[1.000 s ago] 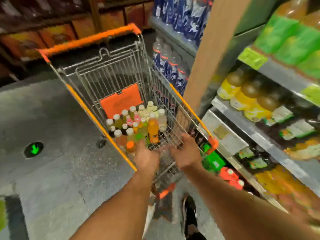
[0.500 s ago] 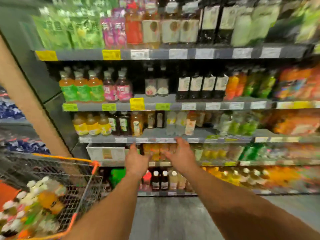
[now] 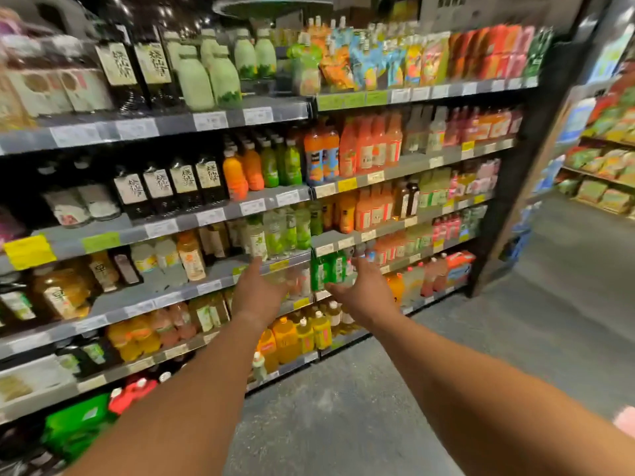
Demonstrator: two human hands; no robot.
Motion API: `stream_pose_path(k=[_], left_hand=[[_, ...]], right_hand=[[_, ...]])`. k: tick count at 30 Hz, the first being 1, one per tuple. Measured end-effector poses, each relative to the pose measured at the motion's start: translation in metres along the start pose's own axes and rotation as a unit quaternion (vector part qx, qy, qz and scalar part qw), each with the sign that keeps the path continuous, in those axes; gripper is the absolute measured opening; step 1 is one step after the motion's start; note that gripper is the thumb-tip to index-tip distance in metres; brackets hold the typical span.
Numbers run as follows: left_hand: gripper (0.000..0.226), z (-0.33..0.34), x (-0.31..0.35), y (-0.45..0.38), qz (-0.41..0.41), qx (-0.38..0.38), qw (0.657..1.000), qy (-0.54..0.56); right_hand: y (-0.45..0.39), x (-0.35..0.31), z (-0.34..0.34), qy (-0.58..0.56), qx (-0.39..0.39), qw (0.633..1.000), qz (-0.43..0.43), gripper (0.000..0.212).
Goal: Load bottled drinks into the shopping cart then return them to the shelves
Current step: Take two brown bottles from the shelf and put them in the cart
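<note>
- Bottled drinks (image 3: 275,231) fill the shelves (image 3: 220,276), directly beyond the fingertips.
- Left hand (image 3: 256,297): extended, fingers straight, holding nothing.
- Right hand (image 3: 366,292): extended, fingers relaxed and spread, empty.
- Green bottles (image 3: 326,269) stand just past the right fingers.
- Price tags (image 3: 29,250) line the shelf edges below the bottles; print unreadable.
- Motion blur obscures most labels.

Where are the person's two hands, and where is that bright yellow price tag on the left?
left hand (image 3: 257,297), head view, back of the hand.
right hand (image 3: 366,292), head view, back of the hand.
yellow price tag (image 3: 29,250), head view, middle of the tag.
</note>
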State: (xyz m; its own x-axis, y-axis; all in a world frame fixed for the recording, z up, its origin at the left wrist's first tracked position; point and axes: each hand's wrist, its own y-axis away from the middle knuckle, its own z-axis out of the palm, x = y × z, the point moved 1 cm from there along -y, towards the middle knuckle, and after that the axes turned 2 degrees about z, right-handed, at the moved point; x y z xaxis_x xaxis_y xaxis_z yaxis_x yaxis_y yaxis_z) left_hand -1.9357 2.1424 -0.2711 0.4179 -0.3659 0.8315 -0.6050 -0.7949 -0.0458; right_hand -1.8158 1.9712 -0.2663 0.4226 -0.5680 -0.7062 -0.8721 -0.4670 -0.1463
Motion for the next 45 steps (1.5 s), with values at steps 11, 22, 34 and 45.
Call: stream_pose_path(k=[11, 22, 34, 45], left_hand=[[0.075, 0.155, 0.096, -0.048, 0.065, -0.083, 0.994, -0.028], [0.073, 0.292, 0.173, -0.112, 0.088, -0.111, 0.989, -0.039], [0.084, 0.446, 0.237, -0.174, 0.000, -0.069, 0.997, -0.033], [0.087, 0.544, 0.264, -0.310, -0.036, -0.064, 0.996, -0.046]], right_hand=[[-0.082, 0.111, -0.088, 0.033, 0.058, 0.995, 0.080, 0.078], [-0.189, 0.220, -0.146, 0.012, 0.070, 0.990, 0.119, 0.078], [-0.356, 0.345, -0.216, 0.062, -0.009, 0.994, 0.091, 0.078], [-0.503, 0.396, -0.189, 0.037, -0.062, 0.991, 0.109, 0.084]])
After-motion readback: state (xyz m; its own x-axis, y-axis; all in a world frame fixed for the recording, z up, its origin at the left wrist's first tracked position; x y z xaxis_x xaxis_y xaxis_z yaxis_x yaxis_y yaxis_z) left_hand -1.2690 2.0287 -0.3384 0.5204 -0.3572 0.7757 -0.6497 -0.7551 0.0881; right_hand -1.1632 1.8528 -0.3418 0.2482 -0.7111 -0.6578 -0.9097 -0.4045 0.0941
